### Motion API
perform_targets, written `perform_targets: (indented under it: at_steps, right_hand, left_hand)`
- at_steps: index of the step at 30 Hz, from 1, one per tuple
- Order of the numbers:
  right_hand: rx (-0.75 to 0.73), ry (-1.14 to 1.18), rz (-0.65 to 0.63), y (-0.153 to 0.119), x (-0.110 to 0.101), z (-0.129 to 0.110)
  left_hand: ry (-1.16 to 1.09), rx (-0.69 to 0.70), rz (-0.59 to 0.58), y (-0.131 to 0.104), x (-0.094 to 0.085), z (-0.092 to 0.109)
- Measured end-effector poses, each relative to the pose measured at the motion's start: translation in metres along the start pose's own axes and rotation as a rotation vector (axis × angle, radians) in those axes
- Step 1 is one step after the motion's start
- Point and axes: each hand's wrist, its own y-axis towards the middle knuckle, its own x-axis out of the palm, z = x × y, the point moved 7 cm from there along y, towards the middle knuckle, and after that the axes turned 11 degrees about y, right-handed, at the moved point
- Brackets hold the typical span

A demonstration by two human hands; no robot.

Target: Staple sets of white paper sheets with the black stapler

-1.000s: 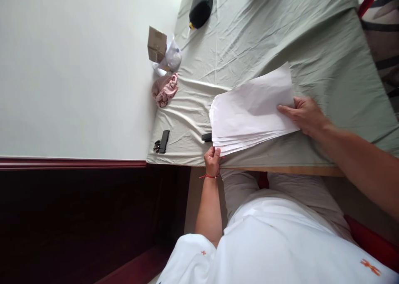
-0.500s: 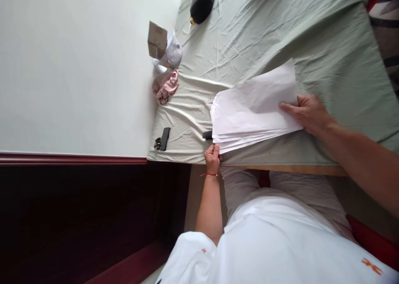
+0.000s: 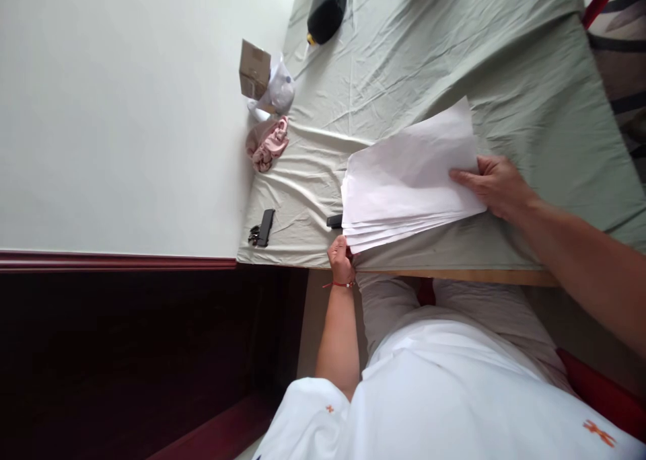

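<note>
A stack of white paper sheets [image 3: 408, 171] is held between my hands above the near edge of the table, its sheets fanned slightly along the lower side. My right hand [image 3: 497, 185] grips the right end, thumb on top and the other fingers underneath. At the lower left corner, my left hand [image 3: 342, 258] pinches the sheets, its fingertips partly hidden. A small black object [image 3: 334, 221] shows beside the stack's left edge; the paper may cover the rest of it. Farther left lies a black clip-like item [image 3: 266, 228] with a dark bunch, perhaps keys, against it.
A wrinkled pale green cloth [image 3: 404, 63] covers the table. Along the wall side are a crumpled pink cloth [image 3: 269, 144], a clear plastic bag [image 3: 280, 91] and a cardboard box [image 3: 254, 70]. A dark case [image 3: 327, 9] lies at the far end. The white wall [image 3: 121, 110] borders the left.
Both hands keep hold of the paper stack, which has barely shifted. The whole view has moved slightly. Nothing was let go.
</note>
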Motion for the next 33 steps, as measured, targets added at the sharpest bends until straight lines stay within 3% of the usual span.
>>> perform_targets:
  at_steps: [5, 11, 18, 22, 24, 29, 33]
  right_hand:
    - [0.039, 0.045, -0.093, -0.004, 0.007, 0.001]
    - [0.083, 0.109, -0.229, -0.010, 0.019, 0.002]
    - [-0.102, 0.108, -0.307, -0.012, 0.020, -0.017]
    - [-0.141, 0.052, -0.301, -0.013, 0.017, -0.018]
    - [-0.145, 0.007, -0.307, -0.011, 0.015, -0.016]
    - [-0.031, -0.125, -0.415, -0.008, 0.021, 0.001]
    - [-0.095, -0.152, -0.430, -0.011, 0.022, -0.008]
  left_hand:
    - [-0.135, -0.078, -0.055, 0.001, 0.001, -0.003]
    - [0.015, 0.023, -0.091, 0.000, -0.003, 0.002]
    - [0.053, 0.166, 0.031, 0.008, -0.015, 0.041]
    - [0.060, 0.251, 0.045, 0.008, -0.018, 0.062]
    - [0.064, 0.248, 0.037, 0.008, -0.018, 0.058]
    - [0.201, 0.131, -0.045, 0.008, -0.010, 0.022]
    - [0.169, 0.036, -0.064, 0.008, -0.014, 0.007]
